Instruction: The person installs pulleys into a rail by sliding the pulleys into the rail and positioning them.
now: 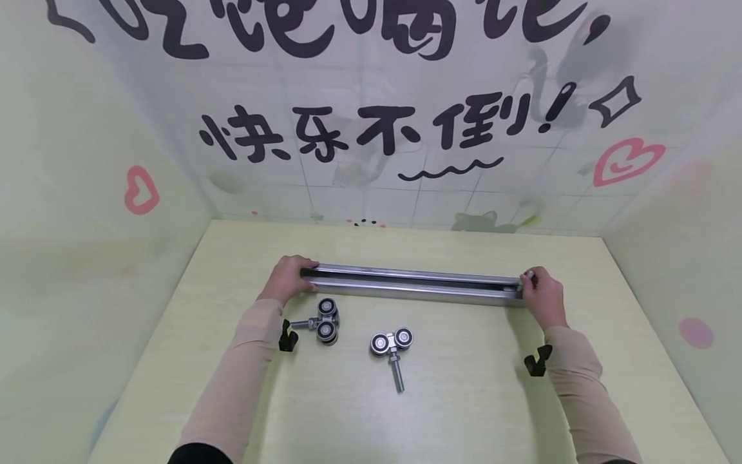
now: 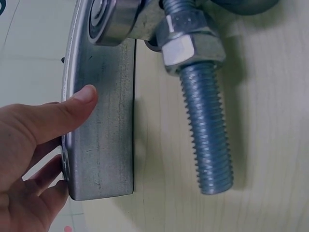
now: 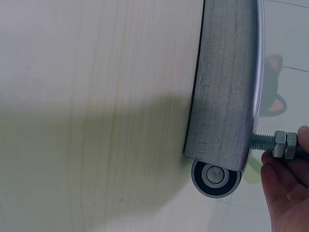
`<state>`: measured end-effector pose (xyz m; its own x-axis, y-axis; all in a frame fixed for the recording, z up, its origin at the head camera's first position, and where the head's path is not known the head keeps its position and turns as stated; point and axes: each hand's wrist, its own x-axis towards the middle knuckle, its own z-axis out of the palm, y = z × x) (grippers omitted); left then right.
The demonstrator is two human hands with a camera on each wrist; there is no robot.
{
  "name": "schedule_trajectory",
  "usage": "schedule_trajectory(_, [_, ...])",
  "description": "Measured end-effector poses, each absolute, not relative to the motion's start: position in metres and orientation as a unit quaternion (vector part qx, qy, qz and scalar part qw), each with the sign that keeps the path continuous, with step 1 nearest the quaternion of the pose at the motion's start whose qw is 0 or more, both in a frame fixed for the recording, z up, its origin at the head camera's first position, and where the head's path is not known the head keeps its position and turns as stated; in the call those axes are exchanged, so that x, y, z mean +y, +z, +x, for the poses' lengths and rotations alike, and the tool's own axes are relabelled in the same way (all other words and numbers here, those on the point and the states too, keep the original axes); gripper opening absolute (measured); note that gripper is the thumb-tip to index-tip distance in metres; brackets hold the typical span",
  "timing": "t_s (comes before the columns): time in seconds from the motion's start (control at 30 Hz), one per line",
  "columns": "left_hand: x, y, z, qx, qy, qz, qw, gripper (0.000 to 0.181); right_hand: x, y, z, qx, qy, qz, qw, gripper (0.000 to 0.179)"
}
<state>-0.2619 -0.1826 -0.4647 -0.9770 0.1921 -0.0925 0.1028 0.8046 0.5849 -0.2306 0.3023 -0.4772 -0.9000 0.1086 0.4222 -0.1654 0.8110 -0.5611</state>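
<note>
A long metal track rail (image 1: 406, 296) lies across the table with its slot upward. At its left end my left hand (image 1: 286, 280) grips it, thumb on the near side wall, as the left wrist view shows. My right hand (image 1: 545, 300) is at the other end, where its fingers pinch the threaded bolt (image 3: 264, 142) of a roller trolley. One wheel (image 3: 216, 179) of that trolley sticks out of the rail's end; the rest is hidden inside. The bolt, with its nuts, stands out through the slot side.
Two more roller trolleys lie on the table in front of the rail: one (image 1: 327, 321) near the left wrist, its bolt pointing left, another (image 1: 394, 348) at mid-table, bolt toward me. A printed wall (image 1: 359, 193) rises behind the table (image 1: 452, 399), with side walls left and right.
</note>
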Motion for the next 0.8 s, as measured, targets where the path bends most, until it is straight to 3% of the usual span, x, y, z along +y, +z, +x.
schedule_trajectory(0.33, [-0.184,-0.464,-0.261,0.947,0.303,0.084,0.07,0.057,0.288,-0.479,-0.234,-0.92,0.329,0.031,0.212,0.008])
schedule_trajectory(0.8, [-0.182,-0.464,-0.26,0.947,0.304,0.075,0.074,0.057,0.266,-0.476,-0.237,-0.928,0.34,0.046,0.144,0.011])
